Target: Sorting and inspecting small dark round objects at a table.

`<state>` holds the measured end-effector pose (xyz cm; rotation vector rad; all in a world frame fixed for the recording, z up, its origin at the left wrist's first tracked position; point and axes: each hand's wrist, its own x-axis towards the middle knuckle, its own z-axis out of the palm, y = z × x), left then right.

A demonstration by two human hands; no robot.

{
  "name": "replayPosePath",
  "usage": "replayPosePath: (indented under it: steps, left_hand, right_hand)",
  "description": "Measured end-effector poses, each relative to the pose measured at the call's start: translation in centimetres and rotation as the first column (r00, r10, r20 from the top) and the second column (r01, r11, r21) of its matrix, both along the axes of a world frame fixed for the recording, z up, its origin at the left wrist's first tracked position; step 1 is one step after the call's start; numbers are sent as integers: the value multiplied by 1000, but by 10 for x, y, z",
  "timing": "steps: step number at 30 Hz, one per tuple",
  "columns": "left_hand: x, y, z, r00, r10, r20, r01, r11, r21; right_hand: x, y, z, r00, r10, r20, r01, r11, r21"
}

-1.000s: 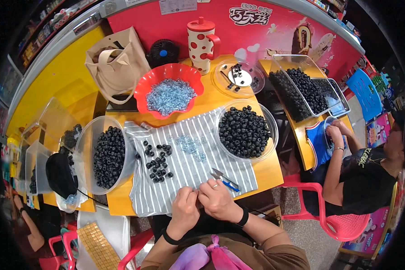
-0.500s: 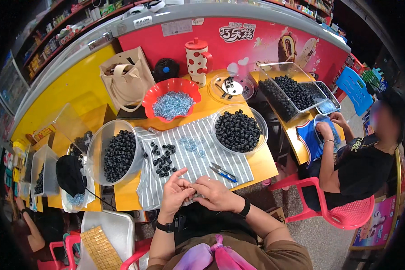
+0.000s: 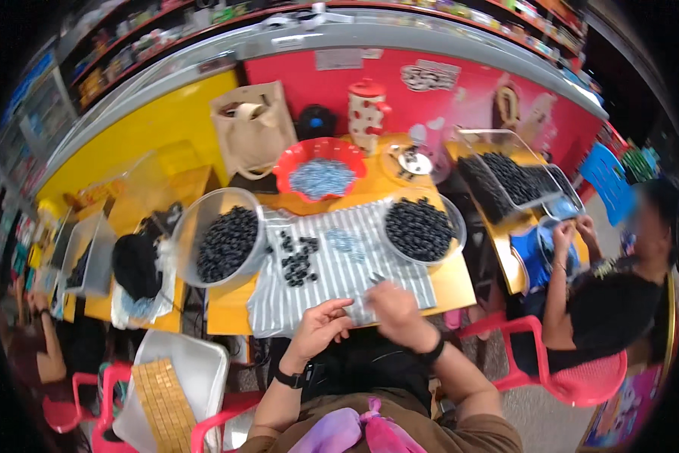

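Black beads (image 3: 298,266) — on cloth (image 3: 338,278), beyond left hand (image 3: 320,330), left of blurred right hand (image 3: 397,311) — grips unclear.

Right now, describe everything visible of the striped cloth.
The striped cloth, grey-and-white fabric by its look, lies wrinkled on the yellow table. Black beads lie on its left half, pale blue beads farther right; a round tub overlaps its far right corner. The left hand and right hand are near its front edge, contact unclear.
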<state>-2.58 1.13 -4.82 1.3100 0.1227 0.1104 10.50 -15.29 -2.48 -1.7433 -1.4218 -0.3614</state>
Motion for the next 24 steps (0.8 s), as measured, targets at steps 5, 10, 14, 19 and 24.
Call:
replayPosePath:
  steps: [5, 10, 14, 19, 24]
  left_hand:
    - [2, 12, -14, 954, 270, 128, -296, 907, 299]
    - [4, 10, -10, 914, 325, 242, -403, 788, 465]
    - [3, 13, -4, 904, 297, 307, -417, 772, 480]
    - [0, 14, -5, 924, 260, 280, -371, 783, 500]
    - [1, 13, -17, 906, 265, 330, -391, 822, 414]
  right_hand:
    - [73, -20, 48, 911, -393, 121, 387, 919, 71]
    - [96, -20, 31, 817, -500, 287, 556, 815, -163]
    - [53, 22, 35, 973, -211, -90, 194, 966, -174]
    - [24, 84, 15, 995, 7, -95, -35, 953, -302]
    - [14, 120, -1, 999, 15, 37, 5, 872, -489]
